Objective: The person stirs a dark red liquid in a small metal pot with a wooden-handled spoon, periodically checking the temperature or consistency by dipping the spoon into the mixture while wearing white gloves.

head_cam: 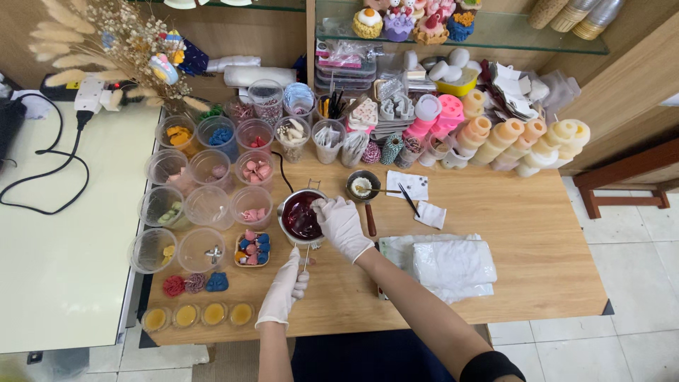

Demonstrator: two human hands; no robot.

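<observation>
Both hands were in white gloves over a wooden table packed with craft stuff. The right hand sat on the near-right rim of a small metal pot full of dark red liquid, fingers curled loosely over the edge and touching it; I couldn't tell if they were really clamping down on it. The left hand was just near of the pot, fingers closed around a thin stick that pointed up toward the pot's near rim. The pot itself stood around the middle of the table, just right of the tubs.

Left of the pot was a grid of clear plastic tubs with coloured wax bits inside, pink, blue and yellow. A little tray of small coloured shapes sat just near-left of the pot. Along the near-left edge was a row of four yellow wax discs. Right of the pot was a smaller pan with whitish stuff in it and a dark wooden handle, and a folded white cloth lay further right, close to the right forearm. Along the far side stood peach bubble-shaped candles, and a white power cable ran across the pale table on the left.
</observation>
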